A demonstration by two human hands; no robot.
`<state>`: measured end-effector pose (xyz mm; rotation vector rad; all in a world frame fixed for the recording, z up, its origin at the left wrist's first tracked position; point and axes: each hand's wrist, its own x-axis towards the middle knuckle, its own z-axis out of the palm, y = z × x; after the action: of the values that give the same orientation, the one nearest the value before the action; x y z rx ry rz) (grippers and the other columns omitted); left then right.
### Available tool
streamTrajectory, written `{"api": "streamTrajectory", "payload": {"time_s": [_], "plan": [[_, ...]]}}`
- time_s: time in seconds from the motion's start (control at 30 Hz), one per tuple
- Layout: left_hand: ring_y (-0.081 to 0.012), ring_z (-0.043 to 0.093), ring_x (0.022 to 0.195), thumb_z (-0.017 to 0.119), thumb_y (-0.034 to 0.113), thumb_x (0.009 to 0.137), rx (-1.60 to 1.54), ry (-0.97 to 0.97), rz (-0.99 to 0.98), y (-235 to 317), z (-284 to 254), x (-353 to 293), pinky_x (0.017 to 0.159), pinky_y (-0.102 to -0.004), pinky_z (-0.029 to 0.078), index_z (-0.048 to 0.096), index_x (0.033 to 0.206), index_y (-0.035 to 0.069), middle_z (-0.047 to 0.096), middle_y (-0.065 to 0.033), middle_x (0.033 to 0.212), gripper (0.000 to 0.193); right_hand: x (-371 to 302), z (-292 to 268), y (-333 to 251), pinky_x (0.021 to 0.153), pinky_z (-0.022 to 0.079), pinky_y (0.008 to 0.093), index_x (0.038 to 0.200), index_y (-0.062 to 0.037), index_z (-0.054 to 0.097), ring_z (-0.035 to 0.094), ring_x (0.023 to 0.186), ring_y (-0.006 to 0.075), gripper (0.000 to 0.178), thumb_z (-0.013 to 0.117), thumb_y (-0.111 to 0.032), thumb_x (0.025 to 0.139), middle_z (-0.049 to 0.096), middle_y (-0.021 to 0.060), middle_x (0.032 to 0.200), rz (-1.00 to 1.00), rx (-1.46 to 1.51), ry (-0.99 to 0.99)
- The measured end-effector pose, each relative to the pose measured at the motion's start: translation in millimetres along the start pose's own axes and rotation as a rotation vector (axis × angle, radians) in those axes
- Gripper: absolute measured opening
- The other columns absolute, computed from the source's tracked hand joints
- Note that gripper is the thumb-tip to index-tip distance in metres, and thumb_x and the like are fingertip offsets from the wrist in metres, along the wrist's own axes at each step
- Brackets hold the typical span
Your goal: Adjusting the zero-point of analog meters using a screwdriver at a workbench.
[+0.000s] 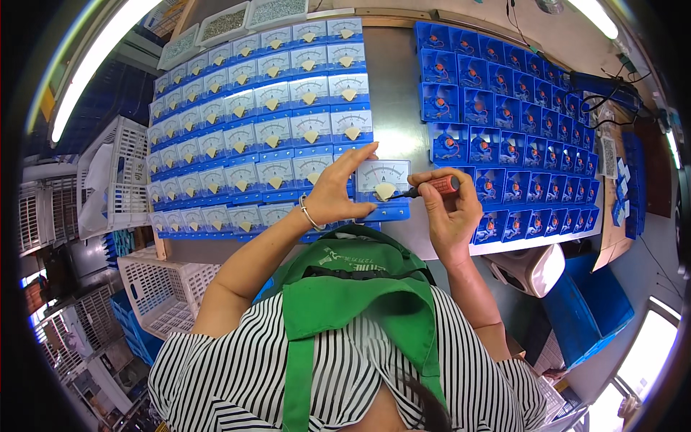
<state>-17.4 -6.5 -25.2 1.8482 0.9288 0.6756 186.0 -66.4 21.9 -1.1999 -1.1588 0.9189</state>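
A panel meter [383,173] with a blue base, white dial and pale yellow fan-shaped piece lies on the bench in front of me. My left hand [335,191] clasps its left side, the index finger by the top edge and the thumb by the lower front. In my right hand [458,216] is a screwdriver [440,186] with a red handle, pinched between thumb and fingers. Its dark shaft points left, and the tip meets the meter's face near the lower edge of the yellow piece. Whether the tip sits in a screw is too small to tell.
Rows of similar finished-looking meters [273,96] fill the bench on the left. On the right stand rows of open blue housings [475,105] with orange parts and wires inside. Trays of small parts [224,24] line the back left. White crates [133,173] stand beside the bench.
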Motion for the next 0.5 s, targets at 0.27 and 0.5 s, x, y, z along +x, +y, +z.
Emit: {"api": "streamTrajectory", "payload": {"time_s": [0.27,0.5], "plan": [[-0.0246,0.044,0.122,0.075,0.018,0.062,-0.154,0.021,-0.088,-22.6,-10.0,2.4,0.105,-0.0350,0.035,0.035,0.143,0.007,0.044,-0.0123,0.129,0.091,28.0,-19.0,3.8,0.066,0.049,0.0281,0.095,-0.0014,0.052,0.054,0.065,0.0130,0.008,0.047,-0.002,0.088,0.055,0.0045,0.074,0.221,0.551,0.171],[-0.0228,0.042,0.124,0.075,0.013,0.069,-0.347,0.184,-0.030,-44.2,0.6,33.5,0.108,-0.0375,0.032,0.033,0.143,0.005,0.042,-0.0097,0.127,0.086,50.8,-4.7,67.7,0.040,0.031,0.0236,0.092,-0.0035,0.059,0.043,0.049,0.0071,0.022,0.057,-0.026,0.093,0.051,0.0006,0.067,0.741,0.601,-0.104]]}}
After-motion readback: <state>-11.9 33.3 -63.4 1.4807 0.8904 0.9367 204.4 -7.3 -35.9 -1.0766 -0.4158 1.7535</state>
